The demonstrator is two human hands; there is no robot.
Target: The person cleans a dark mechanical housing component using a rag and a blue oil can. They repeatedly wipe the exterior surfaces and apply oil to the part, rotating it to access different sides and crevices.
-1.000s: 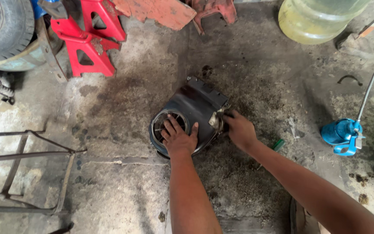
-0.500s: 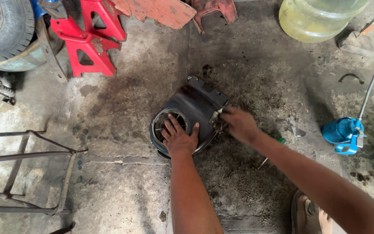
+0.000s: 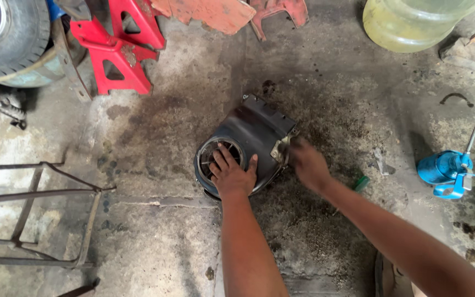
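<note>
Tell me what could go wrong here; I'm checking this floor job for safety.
The left hand presses flat on the black blower housing with its fingers over the round grille opening, so they might get pinched or scraped. The right hand is blurred at the housing's metal bracket, where an edge could cut. The stained, gritty concrete floor may let the housing slide.

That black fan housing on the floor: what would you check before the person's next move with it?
1. Black fan housing lying flat on the concrete floor: ok.
2. Left hand pressing on it beside the round opening: ok.
3. Right hand at the housing's right edge, blurred; its grip: cannot tell.
4. Floor around it clean: not ok, dark grime and grit.
5. Blue oil can clear of the right arm: ok.
</note>
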